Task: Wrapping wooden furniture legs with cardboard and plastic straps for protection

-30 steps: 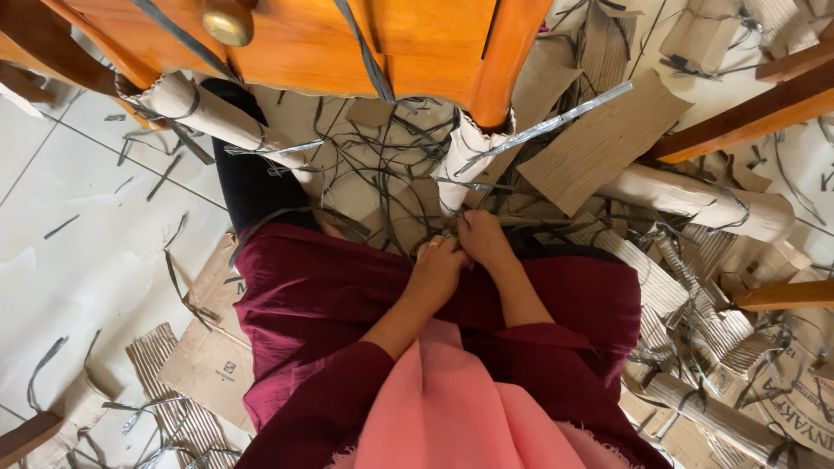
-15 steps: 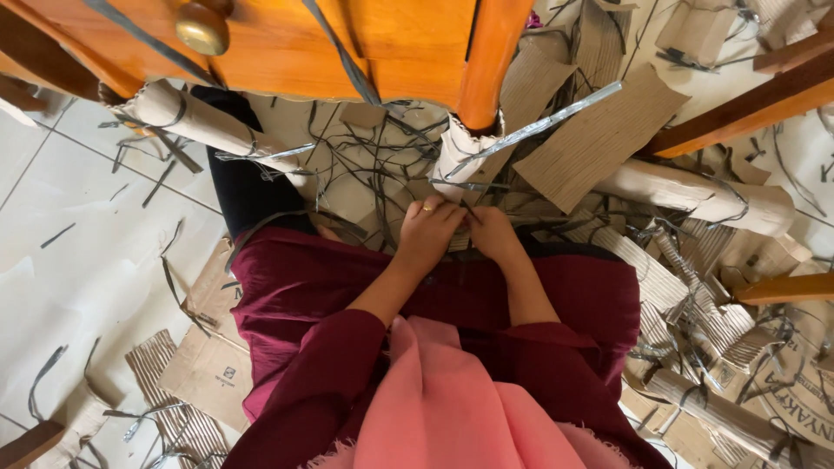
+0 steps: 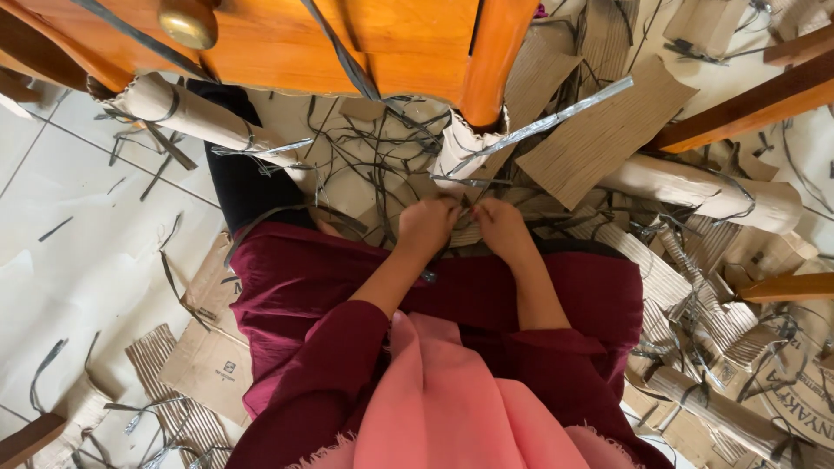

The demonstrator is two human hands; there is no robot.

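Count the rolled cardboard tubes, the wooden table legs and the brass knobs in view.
Rolled cardboard tubes: 5
Wooden table legs: 1
Brass knobs: 1
Total: 7

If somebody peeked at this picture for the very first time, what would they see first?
Probably the two hands, the left hand and right hand, close together in the middle, working at cardboard wrapping around an orange wooden furniture leg. All around lies a mess of corrugated cardboard pieces and dark plastic straps on the tiled floor.
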